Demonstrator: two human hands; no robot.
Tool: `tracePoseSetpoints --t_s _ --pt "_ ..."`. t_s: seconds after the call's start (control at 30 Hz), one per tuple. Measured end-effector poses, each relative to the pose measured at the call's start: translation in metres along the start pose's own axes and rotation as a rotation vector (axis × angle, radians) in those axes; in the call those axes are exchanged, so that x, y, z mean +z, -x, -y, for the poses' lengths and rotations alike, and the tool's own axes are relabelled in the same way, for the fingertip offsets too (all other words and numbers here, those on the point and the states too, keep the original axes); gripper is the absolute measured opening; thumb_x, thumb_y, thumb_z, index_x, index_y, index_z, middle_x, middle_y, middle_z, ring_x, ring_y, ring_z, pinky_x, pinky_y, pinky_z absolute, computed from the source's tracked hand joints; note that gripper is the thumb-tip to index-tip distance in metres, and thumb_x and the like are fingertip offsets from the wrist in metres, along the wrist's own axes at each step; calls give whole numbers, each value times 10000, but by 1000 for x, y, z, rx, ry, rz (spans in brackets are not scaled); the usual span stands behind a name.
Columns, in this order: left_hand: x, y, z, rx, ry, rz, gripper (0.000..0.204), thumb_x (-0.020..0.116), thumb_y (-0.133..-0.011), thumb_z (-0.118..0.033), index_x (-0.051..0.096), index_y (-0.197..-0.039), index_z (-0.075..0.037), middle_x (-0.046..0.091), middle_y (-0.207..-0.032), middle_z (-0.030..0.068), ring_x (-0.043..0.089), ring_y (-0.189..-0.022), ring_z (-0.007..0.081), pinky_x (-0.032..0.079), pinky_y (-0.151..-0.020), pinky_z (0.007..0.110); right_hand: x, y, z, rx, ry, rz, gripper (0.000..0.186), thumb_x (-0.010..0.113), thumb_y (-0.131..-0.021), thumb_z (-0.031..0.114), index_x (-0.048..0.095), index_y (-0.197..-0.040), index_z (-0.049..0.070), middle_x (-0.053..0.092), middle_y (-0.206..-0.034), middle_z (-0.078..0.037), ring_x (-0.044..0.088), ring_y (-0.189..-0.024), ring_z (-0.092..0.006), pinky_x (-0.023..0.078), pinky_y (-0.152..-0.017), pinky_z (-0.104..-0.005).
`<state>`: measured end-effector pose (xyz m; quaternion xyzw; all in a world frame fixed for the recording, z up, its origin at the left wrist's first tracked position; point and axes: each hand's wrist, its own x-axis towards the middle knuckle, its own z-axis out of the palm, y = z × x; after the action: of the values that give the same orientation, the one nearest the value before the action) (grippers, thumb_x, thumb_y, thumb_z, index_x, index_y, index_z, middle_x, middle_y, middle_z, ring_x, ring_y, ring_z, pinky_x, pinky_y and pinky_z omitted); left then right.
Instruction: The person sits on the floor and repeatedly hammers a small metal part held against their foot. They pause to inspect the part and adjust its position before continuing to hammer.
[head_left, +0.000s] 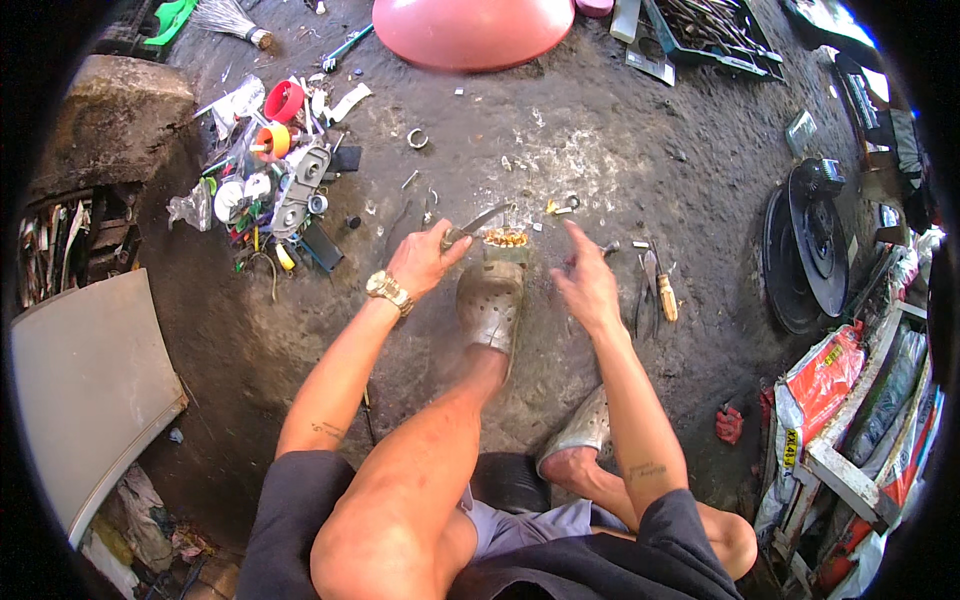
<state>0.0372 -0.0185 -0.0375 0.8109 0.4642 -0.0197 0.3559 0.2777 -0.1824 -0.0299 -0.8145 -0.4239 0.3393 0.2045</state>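
My left hand (422, 262), with a gold watch on its wrist, is closed round the handle of a knife with a curved blade (487, 218). The blade points right, just above a block with copper-coloured windings (505, 237). The toe of my clog (490, 300) rests against or on the near side of that block; which one I cannot tell. To the right of the block, my right hand (588, 282) hovers over the floor with thumb and index finger apart and nothing visible in it. Beside it lie pliers (648, 285) and a screwdriver with a yellowish handle (667, 297).
A heap of plastic scraps (290, 200) spreads at the left. A pink basin (475, 30) sits at the far side, near a tray of metal pieces (710, 35). Black round fan parts (808, 245) and stuffed sacks (825, 380) line the right; a grey panel (95, 390) leans at left.
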Motion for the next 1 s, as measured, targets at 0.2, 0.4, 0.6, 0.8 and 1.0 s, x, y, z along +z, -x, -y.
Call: tracePoseSetpoints --t_s 0.2,0.4,0.6,0.8,1.0 --pt "-31 -1 3 251 -284 129 414 611 -945 -485 584 -1043 -83 681 -884 182 674 -870 401 538 -740 509 4 86 -77 285 230 -221 510 758 -865 218 541 -1306 82 586 -1223 -165 557 -1171 -383 467 -969 -486" --pt "-20 -25 4 329 -321 259 433 574 -960 -501 592 -1095 -90 700 -914 183 677 -900 408 537 -774 522 7 102 -98 234 164 -301 414 706 -901 202 544 -1253 57 626 -1174 -218 645 -997 -412 511 -849 -502" --pt "-4 -26 25 336 -216 288 421 576 -974 -481 558 -1086 -76 687 -869 183 672 -894 406 525 -729 513 -1 104 -54 334 -385 -80 199 615 -991 172 541 -1134 56 515 -671 4 512 -522 -118 420 -469 -293" --pt "-11 -23 18 385 -285 252 420 578 -973 -480 548 -1098 -80 686 -900 182 669 -892 409 523 -733 515 -23 117 34 251 -585 -32 233 650 -977 196 569 -1135 45 510 -695 13 459 -620 -83 405 -558 -286" --pt "-11 -26 11 379 -293 285 432 563 -975 -494 538 -1084 -77 682 -892 186 664 -886 419 516 -743 532 -30 129 52 188 -601 -36 266 625 -995 216 558 -1174 31 533 -704 -3 484 -624 -87 417 -566 -290"
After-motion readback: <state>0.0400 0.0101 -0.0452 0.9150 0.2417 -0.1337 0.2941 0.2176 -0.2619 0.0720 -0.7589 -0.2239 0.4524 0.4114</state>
